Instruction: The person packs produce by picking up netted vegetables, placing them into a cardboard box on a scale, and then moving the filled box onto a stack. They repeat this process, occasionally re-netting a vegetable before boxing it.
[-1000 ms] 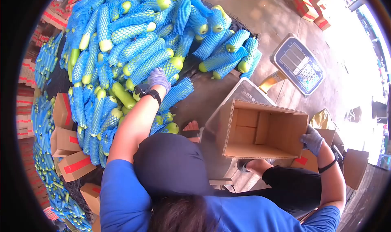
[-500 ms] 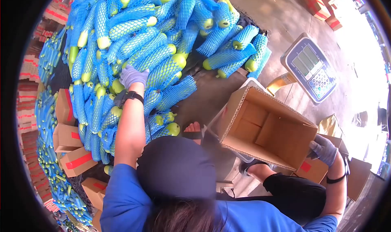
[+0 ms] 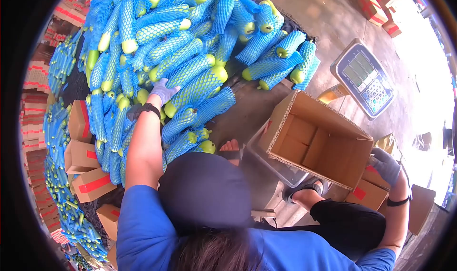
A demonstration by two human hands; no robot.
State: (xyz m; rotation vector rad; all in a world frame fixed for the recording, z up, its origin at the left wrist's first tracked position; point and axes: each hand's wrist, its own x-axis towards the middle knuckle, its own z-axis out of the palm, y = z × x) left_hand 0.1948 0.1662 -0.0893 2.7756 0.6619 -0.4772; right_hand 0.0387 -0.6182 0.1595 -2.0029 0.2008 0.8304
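Observation:
My left hand, in a pale lilac glove, lies on the heap of long green gourds in blue foam nets, thumb and fingers apart. Under and beside it is a netted gourd; the contact beneath the palm is hidden. With my right hand, in a grey glove, I grip the near right edge of an open cardboard box. Its opening is tilted toward me, and no gourds show inside. Below the box is the clear-grey tray of a scale.
The scale's display panel stands behind the box on a post. Several red-taped cartons lie left of the heap, and more cartons sit by my right leg. A sandalled foot is between heap and tray.
My left hand has moved a little right across the gourds, its thumb now stretched out. The box, with my right hand at its edge, has shifted slightly right, showing more of the tray.

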